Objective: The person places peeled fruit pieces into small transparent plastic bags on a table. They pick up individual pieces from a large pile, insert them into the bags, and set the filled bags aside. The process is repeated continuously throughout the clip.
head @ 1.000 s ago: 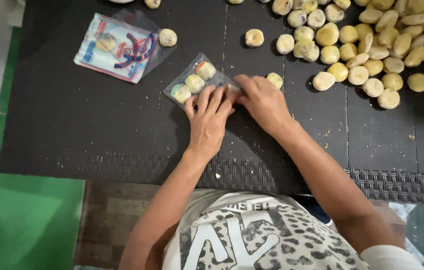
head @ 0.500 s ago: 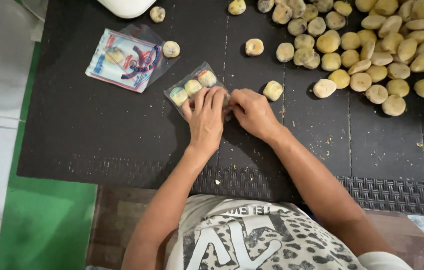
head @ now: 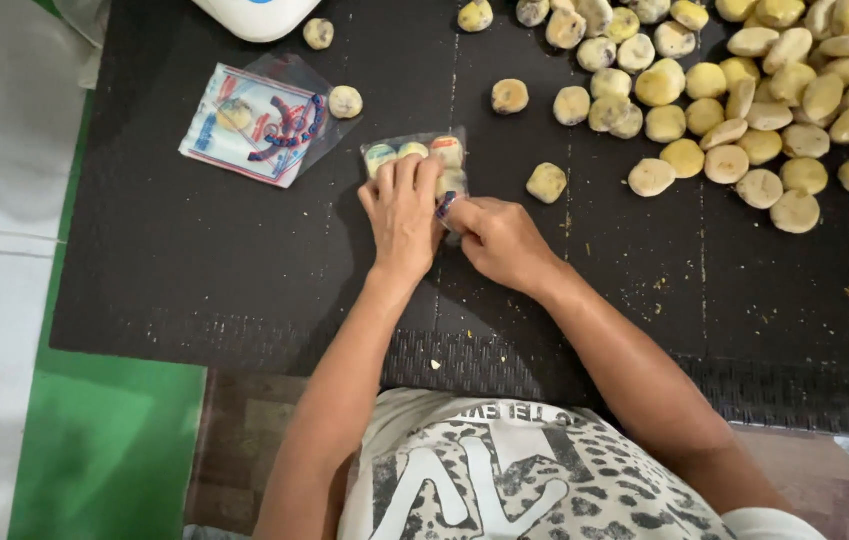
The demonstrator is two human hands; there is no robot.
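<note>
A black rubber mat with a fine ribbed pattern is laid on the floor, and a green strip of floor is seen at its lower left, next to a pale grey area. At the top edge, part of a white rounded object is visible. On the upper right of the mat, a large heap of small round yellowish cakes is spread, and a few single ones are scattered nearer to the middle; one cake lies just beside the right hand. On the upper left, a flat clear packet with a white, red and blue printed card is lying, with one cake touching its right edge. In the middle of the mat, a small clear plastic bag is placed, and several cakes are seen inside it. The left hand is laid flat on the bag, its fingers stretched and pressing it down. The right hand is curled, and the bag's right end is pinched between its thumb and fingers. Both forearms are stretched forward from the body.
</note>
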